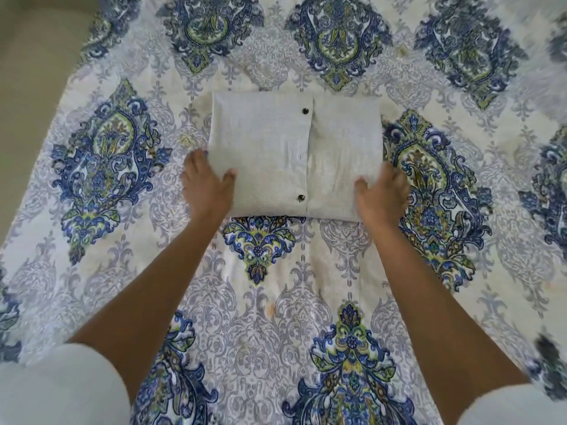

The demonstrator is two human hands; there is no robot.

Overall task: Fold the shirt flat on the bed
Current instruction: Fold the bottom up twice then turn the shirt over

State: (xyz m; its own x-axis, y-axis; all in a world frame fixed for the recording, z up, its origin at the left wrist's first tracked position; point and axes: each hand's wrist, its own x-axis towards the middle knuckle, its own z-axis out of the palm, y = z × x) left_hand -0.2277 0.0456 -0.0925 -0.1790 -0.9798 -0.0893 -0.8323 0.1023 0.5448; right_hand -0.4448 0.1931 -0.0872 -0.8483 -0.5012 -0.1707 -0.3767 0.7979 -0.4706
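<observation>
A pale grey shirt (291, 148) lies folded into a compact rectangle in the middle of the bed, its button placket running down the centre with two dark buttons showing. My left hand (205, 185) rests on the shirt's lower left edge, thumb on the fabric, fingers pointing away along the side. My right hand (382, 196) lies at the lower right edge, thumb on the cloth and fingers alongside it. Neither hand visibly pinches the cloth; the fingertips at the edges are partly hidden.
The bed is covered by a white bedspread (306, 302) with blue and green paisley medallions. A beige surface (36, 72) beyond the bed's edge shows at the upper left. White sleeves cover both my upper arms at the bottom corners.
</observation>
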